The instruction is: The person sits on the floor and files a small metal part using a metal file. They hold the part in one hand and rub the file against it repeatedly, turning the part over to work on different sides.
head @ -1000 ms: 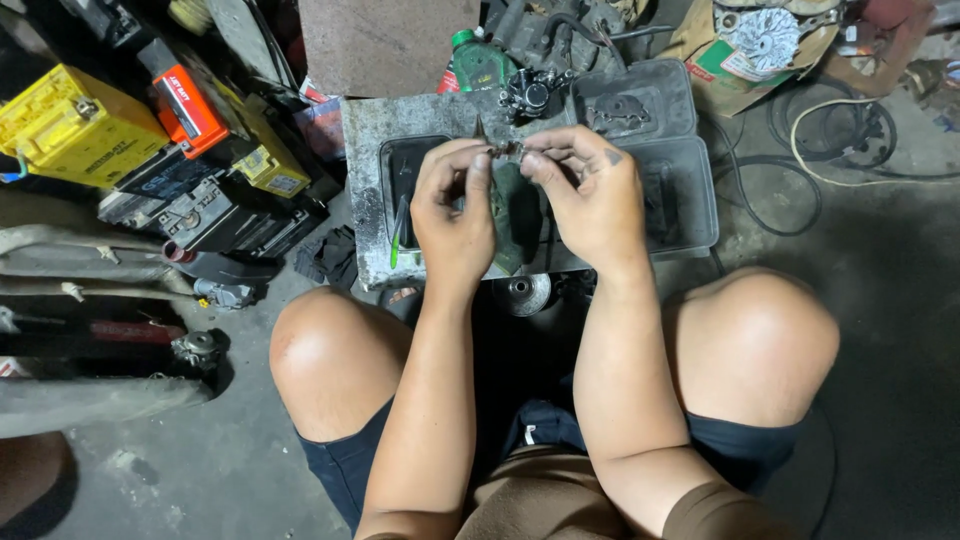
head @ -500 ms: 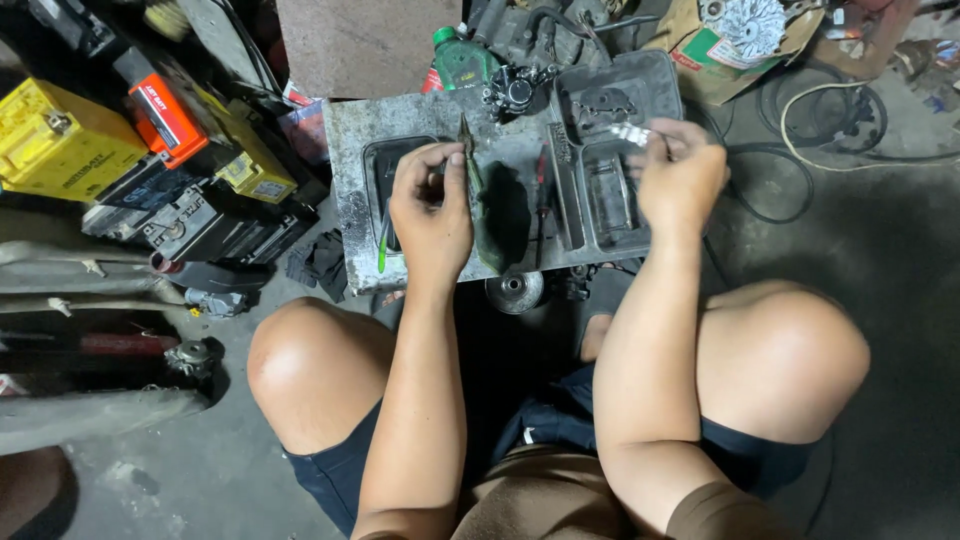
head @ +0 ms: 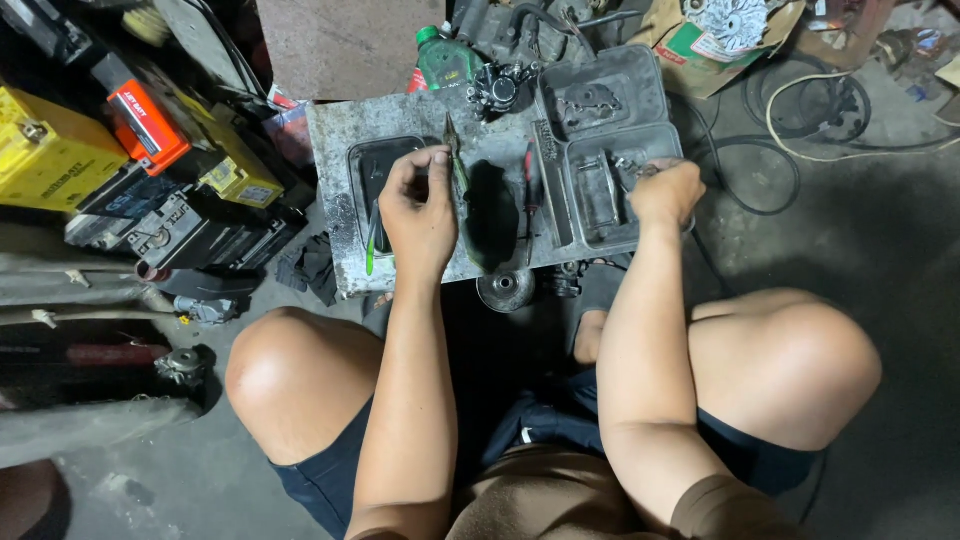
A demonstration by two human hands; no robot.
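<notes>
I sit on the floor with my knees apart over a dirty grey metal tray (head: pixel 335 140). My left hand (head: pixel 420 215) pinches a thin green-handled tool (head: pixel 455 150) upright above the tray's left recess. My right hand (head: pixel 665 195) reaches into the lower right compartment (head: pixel 590 200), its fingers closed on a small shiny metal part (head: pixel 640 166). A red-handled tool (head: pixel 528 170) lies between my hands. A green screwdriver (head: pixel 370 250) lies on the tray under my left hand.
Yellow (head: pixel 40 150) and orange (head: pixel 145 120) batteries and dark ones crowd the left. A green bottle (head: pixel 445 60) and a black engine part (head: pixel 500 90) sit behind the tray. A round metal part (head: pixel 505 290) lies below it. Cables (head: pixel 800 100) coil at right.
My hands, together over the tray's middle a second ago, have parted. The right hand carried the small metal part right and down into the compartment; the left stayed over the left recess.
</notes>
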